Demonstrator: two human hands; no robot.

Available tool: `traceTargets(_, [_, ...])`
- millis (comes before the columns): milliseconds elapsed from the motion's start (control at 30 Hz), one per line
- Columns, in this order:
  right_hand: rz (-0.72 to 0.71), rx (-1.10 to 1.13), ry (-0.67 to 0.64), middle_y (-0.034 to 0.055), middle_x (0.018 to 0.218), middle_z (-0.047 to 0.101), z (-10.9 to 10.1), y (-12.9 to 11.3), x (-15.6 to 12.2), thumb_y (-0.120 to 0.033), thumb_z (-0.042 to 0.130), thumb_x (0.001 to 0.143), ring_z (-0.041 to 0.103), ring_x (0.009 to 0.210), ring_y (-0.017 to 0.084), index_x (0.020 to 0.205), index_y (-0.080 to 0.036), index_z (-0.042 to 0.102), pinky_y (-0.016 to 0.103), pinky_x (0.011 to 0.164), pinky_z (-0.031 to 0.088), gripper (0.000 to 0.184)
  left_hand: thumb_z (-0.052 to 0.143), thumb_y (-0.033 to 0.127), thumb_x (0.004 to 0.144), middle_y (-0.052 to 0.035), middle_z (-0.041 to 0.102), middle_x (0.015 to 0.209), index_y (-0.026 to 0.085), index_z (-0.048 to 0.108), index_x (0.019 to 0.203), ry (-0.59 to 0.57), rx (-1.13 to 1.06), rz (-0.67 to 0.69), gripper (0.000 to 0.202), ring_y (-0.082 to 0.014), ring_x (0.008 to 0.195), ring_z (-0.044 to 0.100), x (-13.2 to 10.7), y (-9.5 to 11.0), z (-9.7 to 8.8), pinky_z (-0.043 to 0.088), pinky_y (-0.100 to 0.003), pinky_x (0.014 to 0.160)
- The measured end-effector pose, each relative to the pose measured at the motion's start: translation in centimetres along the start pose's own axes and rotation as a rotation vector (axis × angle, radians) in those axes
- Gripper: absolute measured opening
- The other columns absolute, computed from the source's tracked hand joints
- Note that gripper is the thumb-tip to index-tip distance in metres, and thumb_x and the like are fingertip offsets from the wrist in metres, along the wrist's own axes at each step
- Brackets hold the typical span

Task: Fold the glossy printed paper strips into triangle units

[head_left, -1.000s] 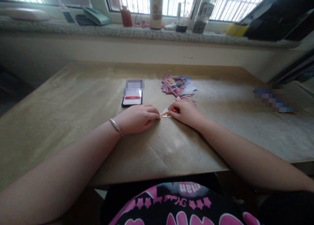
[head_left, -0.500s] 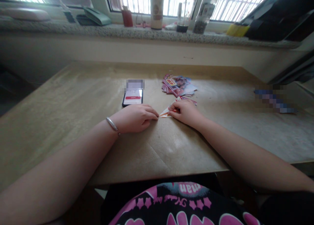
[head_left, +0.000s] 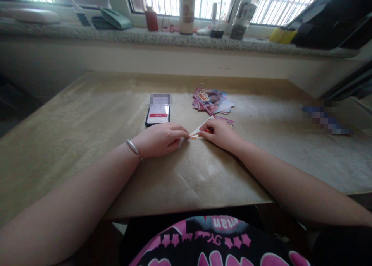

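Bright window bay, with barred panes behind a speckled stone sill [head_left: 162, 37]; below it sits a tabletop [head_left: 87, 119] with a brown, paper-like surface. I am logging from the head camera, at a remove.

Item of interest: a folded printed paper [head_left: 200, 132], a narrow red-and-white triangle lying flat on the tabletop, between both hands. Its point faces the left hand [head_left: 158, 140], which is loosely curled, fingertips at that point. The right hand [head_left: 221, 134] lies over the wider end, fingers down on it. Neither hand is plainly pinching, and I cannot tell how firm either hold is.

Just beyond the right hand lies a loose pile of printed leaflets [head_left: 210, 101]; beyond the left, a lit phone [head_left: 157, 115].

Handling note: even fingertip pressure from both sides should stop the paper creeping (thin stock, slick-looking print).

Against the frame half a second ago, both hands have barely shifted. A pale sliver now shows under the left fingers (too small to identify).
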State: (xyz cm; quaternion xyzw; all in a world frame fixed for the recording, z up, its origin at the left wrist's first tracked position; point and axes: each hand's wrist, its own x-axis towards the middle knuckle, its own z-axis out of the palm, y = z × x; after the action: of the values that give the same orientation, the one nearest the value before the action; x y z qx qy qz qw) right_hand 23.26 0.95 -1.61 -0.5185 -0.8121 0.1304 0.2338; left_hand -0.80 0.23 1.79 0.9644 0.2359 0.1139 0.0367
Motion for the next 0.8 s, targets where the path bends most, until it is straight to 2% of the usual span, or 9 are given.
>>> traceTargets(133, [0.050, -0.013, 0.024, 0.0034, 0.072, 0.067, 0.4, -1.2, 0.1, -0.026, 0.066, 0.080, 0.055, 0.066, 0.016, 0.073, -0.019, 0.069, 0.028, 0.061, 0.035, 0.010, 0.046, 0.018, 0.092, -0.0066, 0.068, 0.113, 0.019, 0.066, 0.116, 0.024, 0.065, 0.032, 0.031, -0.0186, 0.101, 0.063, 0.1, 0.1, 0.4, 0.051, -0.030, 0.089])
traceTargets(400, [-0.004, -0.086, 0.032, 0.0042, 0.080, 0.070, 0.3, -1.6, -0.2, -0.026, 0.066, 0.080, 0.060, 0.076, 0.019, 0.082, -0.020, 0.070, 0.030, 0.068, 0.037, 0.008, 0.046, 0.019, 0.092, -0.0069, 0.068, 0.111, 0.019, 0.068, 0.113, -0.004, 0.092, 0.050, 0.030, -0.0191, 0.101, 0.062, 0.0, 0.0, 0.5, 0.051, -0.031, 0.091])
traceTargets(800, [0.010, -0.073, 0.026, 0.0048, 0.082, 0.068, 0.1, -1.5, -0.2, -0.029, 0.066, 0.081, 0.059, 0.078, 0.019, 0.084, -0.019, 0.071, 0.030, 0.068, 0.038, 0.011, 0.044, 0.024, 0.095, -0.0072, 0.062, 0.087, 0.017, 0.071, 0.105, -0.026, 0.164, -0.019, 0.029, -0.0172, 0.080, 0.058, 0.2, 0.5, 0.6, 0.048, -0.028, 0.072])
